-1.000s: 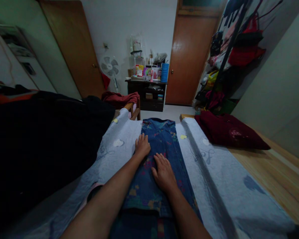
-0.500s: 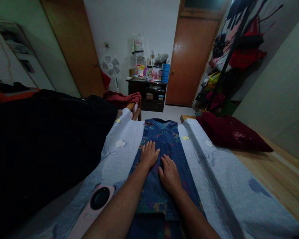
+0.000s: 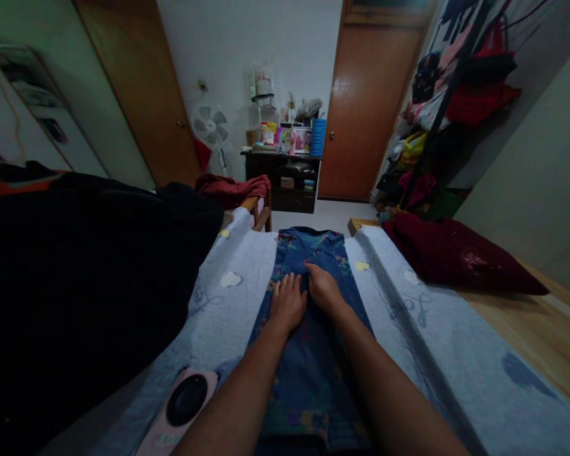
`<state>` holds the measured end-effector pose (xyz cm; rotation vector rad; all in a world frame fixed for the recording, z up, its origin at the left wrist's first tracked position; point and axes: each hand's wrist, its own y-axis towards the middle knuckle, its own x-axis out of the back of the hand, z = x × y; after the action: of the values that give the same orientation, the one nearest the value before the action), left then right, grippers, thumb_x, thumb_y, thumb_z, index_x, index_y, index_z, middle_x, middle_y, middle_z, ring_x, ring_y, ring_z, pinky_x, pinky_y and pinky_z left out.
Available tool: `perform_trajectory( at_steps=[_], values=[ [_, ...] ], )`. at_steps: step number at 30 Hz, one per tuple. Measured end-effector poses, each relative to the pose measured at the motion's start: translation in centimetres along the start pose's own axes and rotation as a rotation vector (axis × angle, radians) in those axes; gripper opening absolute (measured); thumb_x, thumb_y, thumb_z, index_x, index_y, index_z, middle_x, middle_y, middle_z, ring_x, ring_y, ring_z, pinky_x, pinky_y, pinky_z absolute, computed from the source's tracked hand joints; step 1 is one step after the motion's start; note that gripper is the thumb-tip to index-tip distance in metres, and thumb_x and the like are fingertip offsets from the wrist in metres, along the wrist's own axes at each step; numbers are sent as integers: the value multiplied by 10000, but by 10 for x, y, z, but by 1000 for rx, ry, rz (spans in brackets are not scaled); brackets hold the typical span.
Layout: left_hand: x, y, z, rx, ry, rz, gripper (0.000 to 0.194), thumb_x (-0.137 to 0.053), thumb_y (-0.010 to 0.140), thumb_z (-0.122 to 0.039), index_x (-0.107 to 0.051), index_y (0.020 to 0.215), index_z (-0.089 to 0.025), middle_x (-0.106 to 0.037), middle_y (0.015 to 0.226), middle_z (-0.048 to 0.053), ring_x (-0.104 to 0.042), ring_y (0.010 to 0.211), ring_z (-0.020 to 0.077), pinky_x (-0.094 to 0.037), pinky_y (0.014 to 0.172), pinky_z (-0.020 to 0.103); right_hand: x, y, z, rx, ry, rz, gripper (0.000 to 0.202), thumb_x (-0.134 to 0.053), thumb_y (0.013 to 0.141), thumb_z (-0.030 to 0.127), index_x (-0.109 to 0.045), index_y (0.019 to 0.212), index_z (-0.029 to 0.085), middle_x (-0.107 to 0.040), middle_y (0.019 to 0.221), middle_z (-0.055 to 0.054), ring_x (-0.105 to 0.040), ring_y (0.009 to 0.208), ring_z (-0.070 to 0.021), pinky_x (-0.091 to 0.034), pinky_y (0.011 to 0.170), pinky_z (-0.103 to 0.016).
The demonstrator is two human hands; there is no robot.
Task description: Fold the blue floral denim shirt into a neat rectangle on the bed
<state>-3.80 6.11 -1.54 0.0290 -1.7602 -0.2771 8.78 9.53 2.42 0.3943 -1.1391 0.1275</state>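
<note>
A dark blue shirt with a colourful floral pattern (image 3: 318,250) lies folded lengthwise into a long strip on the bed, its collar end away from me. My left hand (image 3: 288,303) rests flat on the middle of it, fingers stretched out. Just to the right and slightly farther up, my right hand (image 3: 323,288) has its fingers curled together at the shirt's surface and appears to pinch the cloth; its fingertips are partly hidden. Both forearms cover parts of the shirt's near end.
A light blue sheet (image 3: 232,316) covers the bed. Black clothing (image 3: 99,285) is heaped at left, near a pink phone-like object with a round black part (image 3: 186,400). A folded maroon garment (image 3: 456,253) lies at right. Beyond stand a fan (image 3: 211,125) and a dark cabinet (image 3: 289,199).
My right hand has moved forward up the shirt, and its fingers have gone from spread to curled together. My left hand has shifted slightly back and stays flat.
</note>
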Motion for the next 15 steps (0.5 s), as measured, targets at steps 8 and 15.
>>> perform_trajectory(
  at_steps=[8, 15],
  values=[
    [-5, 1, 0, 30, 41, -14, 548, -400, 942, -357, -402, 1460, -178, -400, 1518, 129, -291, 1433, 311, -250, 1156, 493, -32, 1, -20, -46, -64, 40, 468, -359, 945, 182, -496, 1392, 150, -474, 1465, -94, -337, 1407, -204, -272, 1139, -400],
    [-2, 1, -2, 64, 36, 9, 553, -425, 932, -357, -407, 1456, -179, -384, 1523, 146, -266, 1441, 330, -236, 1161, 491, -29, 3, -16, -57, -99, 48, 463, -361, 947, 212, -507, 1382, 146, -439, 1492, -87, -343, 1403, -231, -266, 1137, -387]
  ],
)
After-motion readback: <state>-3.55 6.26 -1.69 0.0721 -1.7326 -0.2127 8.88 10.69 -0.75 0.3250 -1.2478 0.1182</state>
